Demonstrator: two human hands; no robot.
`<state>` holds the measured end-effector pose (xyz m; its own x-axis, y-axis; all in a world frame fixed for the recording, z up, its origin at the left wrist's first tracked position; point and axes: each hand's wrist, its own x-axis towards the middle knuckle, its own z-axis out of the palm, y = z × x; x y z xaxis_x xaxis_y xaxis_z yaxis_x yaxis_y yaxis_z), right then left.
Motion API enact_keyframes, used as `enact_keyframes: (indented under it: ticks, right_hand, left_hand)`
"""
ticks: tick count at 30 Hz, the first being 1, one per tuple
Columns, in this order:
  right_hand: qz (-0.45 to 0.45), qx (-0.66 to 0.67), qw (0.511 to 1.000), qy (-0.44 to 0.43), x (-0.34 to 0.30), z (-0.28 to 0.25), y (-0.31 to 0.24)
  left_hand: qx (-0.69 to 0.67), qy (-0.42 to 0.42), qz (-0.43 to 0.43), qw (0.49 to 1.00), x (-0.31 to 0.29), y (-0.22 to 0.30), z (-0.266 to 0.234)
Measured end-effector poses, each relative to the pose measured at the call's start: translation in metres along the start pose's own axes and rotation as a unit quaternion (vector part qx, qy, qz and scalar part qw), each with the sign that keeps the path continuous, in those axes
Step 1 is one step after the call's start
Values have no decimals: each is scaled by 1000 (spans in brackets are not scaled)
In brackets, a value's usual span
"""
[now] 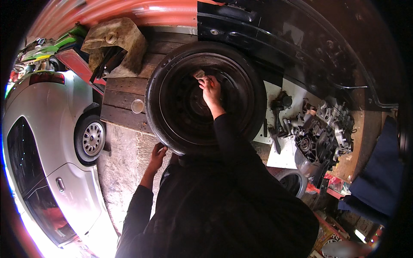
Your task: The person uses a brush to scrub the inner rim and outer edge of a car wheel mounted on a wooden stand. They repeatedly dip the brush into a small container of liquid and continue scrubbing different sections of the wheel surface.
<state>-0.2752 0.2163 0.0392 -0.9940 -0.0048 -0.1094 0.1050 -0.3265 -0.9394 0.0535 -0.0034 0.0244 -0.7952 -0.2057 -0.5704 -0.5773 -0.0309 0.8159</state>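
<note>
A wheel (pixel 172 133), a black tyre on a dark steel rim, lies flat on a wooden bench in front of me. My right hand (pixel 210 88) reaches over its middle, fingers closed around a small paintbrush (pixel 198 74). The pale bristles are against or just above the dark inner face of the rim; I cannot tell which. At the near left edge of the tyre is my left hand (pixel 158 155), with its fingers apart and nothing in it. Its fingertips are close to the tyre's sidewall, and contact is unclear.
A round clear cup (pixel 137 106) stands on the bench planks (pixel 120 99), left of the wheel. Behind it sits a dirty, cut-open container (pixel 114 41) with dark tools. Engine parts (pixel 320 137) lie at the right. A silver car (pixel 47 142) is parked at the left.
</note>
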Motion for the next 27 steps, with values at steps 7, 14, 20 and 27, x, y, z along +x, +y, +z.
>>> enact_keyframes:
  ticks: [7,14,20,27]
  right_hand:
    - [-59,-45,988,138,-8,-22,-6]
    - [-57,-45,995,65,1,-6,-2]
    - [-97,-227,963,111,-18,-31,-33]
    - [-268,-561,719,-309,0,-42,-129]
  left_hand:
    - [-7,-3,11,1000,-1,-3,-1]
    - [-1,2,8,1000,0,3,-1]
    - [-14,8,28,999,1,-3,-2]
    - [-47,-9,11,999,3,-7,3]
